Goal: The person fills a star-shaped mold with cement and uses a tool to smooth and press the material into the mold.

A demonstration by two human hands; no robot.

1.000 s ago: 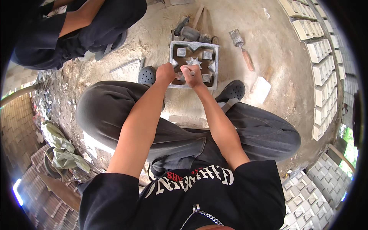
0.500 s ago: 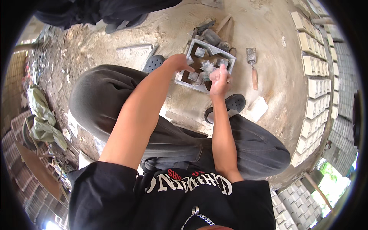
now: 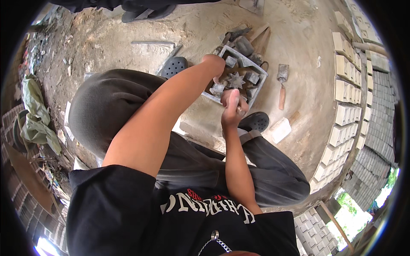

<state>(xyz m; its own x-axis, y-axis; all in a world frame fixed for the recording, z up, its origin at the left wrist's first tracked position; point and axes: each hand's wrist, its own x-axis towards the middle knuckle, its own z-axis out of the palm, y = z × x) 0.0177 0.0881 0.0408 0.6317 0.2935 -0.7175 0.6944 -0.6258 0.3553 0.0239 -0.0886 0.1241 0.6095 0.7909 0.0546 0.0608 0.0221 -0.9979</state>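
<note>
A square grey metal mould (image 3: 258,68) with a star-shaped centre piece (image 3: 235,80) and small corner blocks lies on the sandy ground between my feet. My left hand (image 3: 213,65) rests on the mould's near left edge, fingers pressed down on it. My right hand (image 3: 232,106) is closed around a small pale tool or lump at the mould's near right corner; what it grips is mostly hidden by the fingers.
A trowel with a wooden handle (image 3: 282,87) lies right of the mould, with a pale block (image 3: 279,129) nearer me. Rows of cast blocks (image 3: 341,115) line the right side. Another person's dark shoes (image 3: 145,13) stand at the top. Green cloth (image 3: 34,115) lies left.
My head has swung, so the mould sits further right and tilted in view. My left hand stays on the mould's edge and my right hand has drawn back toward its near corner.
</note>
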